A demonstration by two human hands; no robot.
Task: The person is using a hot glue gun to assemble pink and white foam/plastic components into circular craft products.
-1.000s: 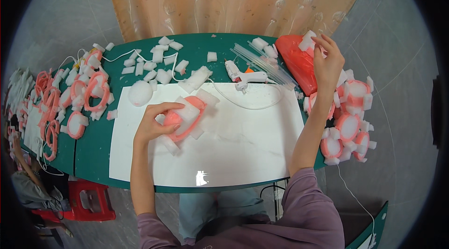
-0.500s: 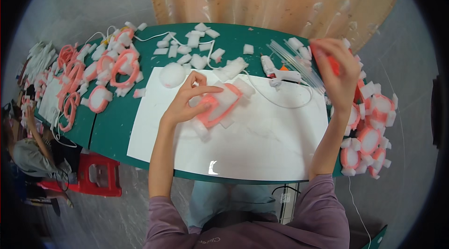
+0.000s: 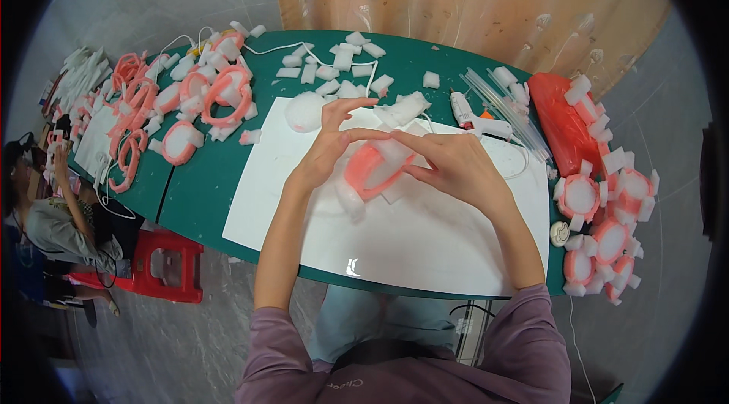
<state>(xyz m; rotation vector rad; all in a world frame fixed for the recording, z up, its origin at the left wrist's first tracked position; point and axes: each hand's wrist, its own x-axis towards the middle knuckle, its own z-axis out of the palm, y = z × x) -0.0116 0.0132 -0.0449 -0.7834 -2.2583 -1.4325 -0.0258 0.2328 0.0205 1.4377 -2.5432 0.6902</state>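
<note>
A pink foam ring with white foam blocks around it [image 3: 372, 174] lies on the white board in front of me. My left hand [image 3: 325, 147] is at its upper left, fingers spread, one raised and another reaching across its top edge. From the right comes my right hand [image 3: 462, 166], with finger and thumb closed about the ring's right end. The two hands' fingertips meet above the piece, and whether something small is between them is hidden. A white foam disc [image 3: 304, 112] sits just beyond my left hand. Past my right hand lies a white glue gun [image 3: 490, 127].
The white board [image 3: 304, 241] covers part of a green table [image 3: 199, 195]. Pink and white foam pieces [image 3: 180, 143] crowd the left. More finished-looking rings [image 3: 582, 197] and a red plastic bag [image 3: 560, 119] are at right. Clear glue sticks [image 3: 510, 112] lie beyond. A person [image 3: 57, 225] sits far left.
My right hand has come from above the red bag at the right down to the foam piece. My left hand's fingers have shifted. The whole view has moved somewhat.
</note>
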